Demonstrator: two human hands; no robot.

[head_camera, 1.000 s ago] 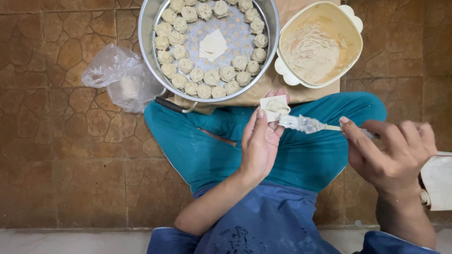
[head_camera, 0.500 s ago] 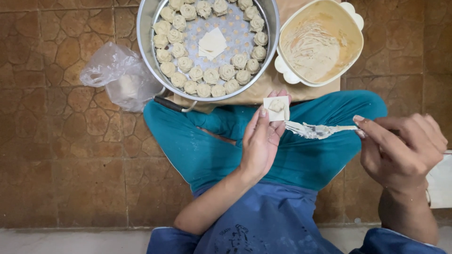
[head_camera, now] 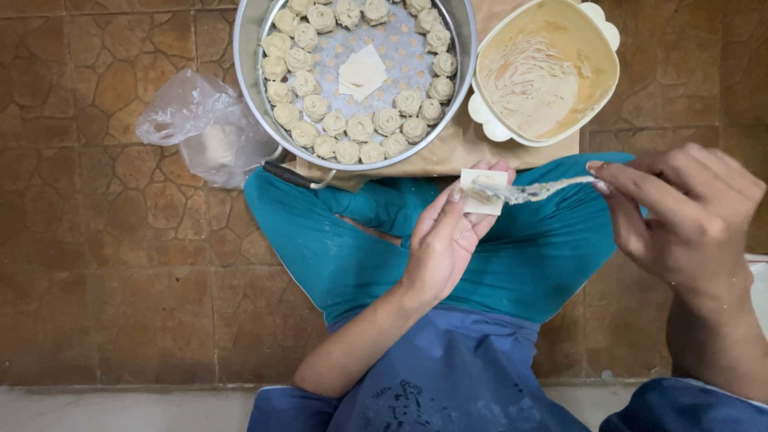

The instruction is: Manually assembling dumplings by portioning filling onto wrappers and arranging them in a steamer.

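**Hands at the wrapper, steamer ring nearly closed**

The left hand point(head_camera: 444, 240) is cupped, palm up, with a square wrapper point(head_camera: 483, 192) lying flat on its fingertips over the lap. The right hand point(head_camera: 688, 216) pinches the handle of a fork point(head_camera: 532, 191) between thumb and fingers; the fork's smeared head rests on the wrapper, touching it. So the wrapper sits in the left hand, with the right well apart from it at the far end of the fork.

The wrapper is flat and unfolded, with only a little filling on it, so this piece looks barely begun.

Just beyond the knees, the steamer point(head_camera: 254, 96) holds a ring of shaped dumplings point(head_camera: 360, 128) around its edge, with a few spare wrappers point(head_camera: 362, 72) stacked in the bare middle. Beside it, the bowl point(head_camera: 552, 72) is scraped thin, so I judge most of the filling is used. A plastic bag point(head_camera: 200, 128) lies left of the steamer.
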